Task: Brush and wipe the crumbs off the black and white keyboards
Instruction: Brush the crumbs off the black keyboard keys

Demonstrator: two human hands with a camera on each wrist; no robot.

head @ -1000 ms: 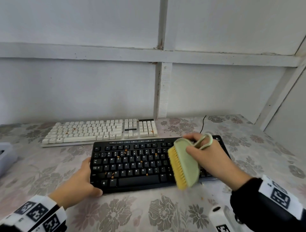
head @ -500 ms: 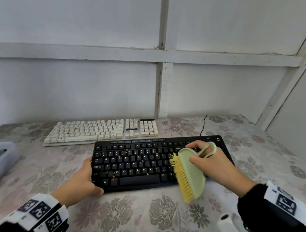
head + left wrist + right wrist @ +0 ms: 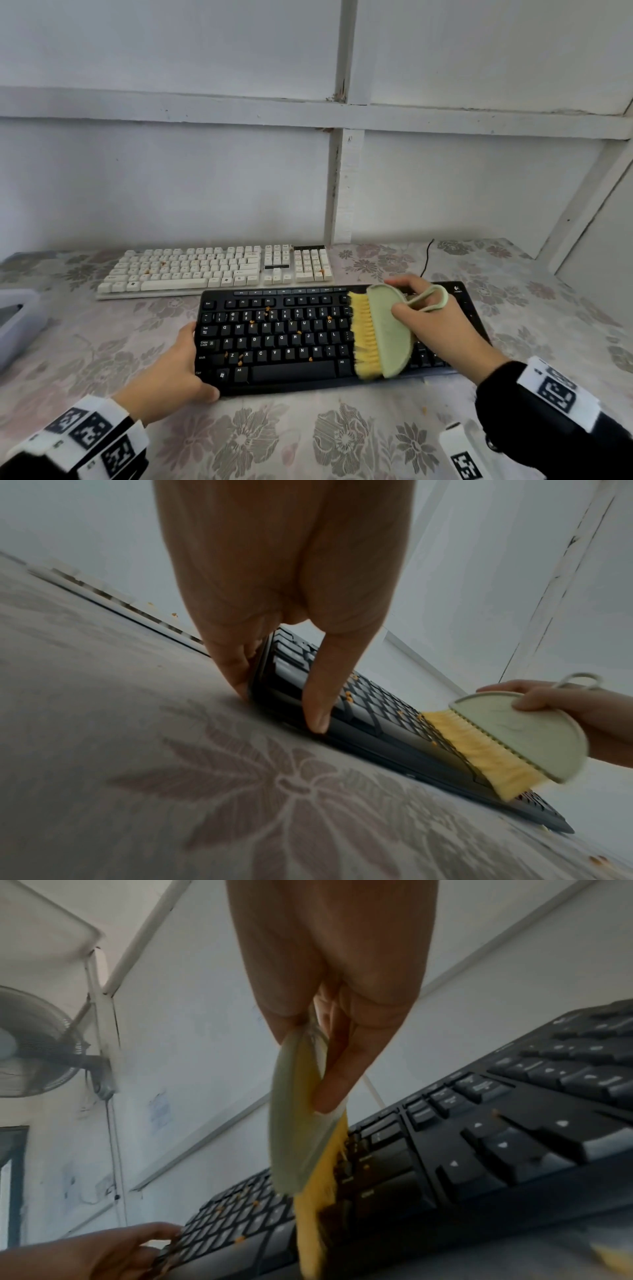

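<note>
The right hand (image 3: 442, 329) pinches the green brush (image 3: 387, 337), bristles down on the black keyboard (image 3: 274, 337) lying near on the counter (image 3: 274, 442). The left hand (image 3: 171, 380) clasps its left end. Crumbs (image 3: 251, 322) could lodge between keys or scatter toward the white keyboard (image 3: 191, 270) beyond if swept too hard.
</note>
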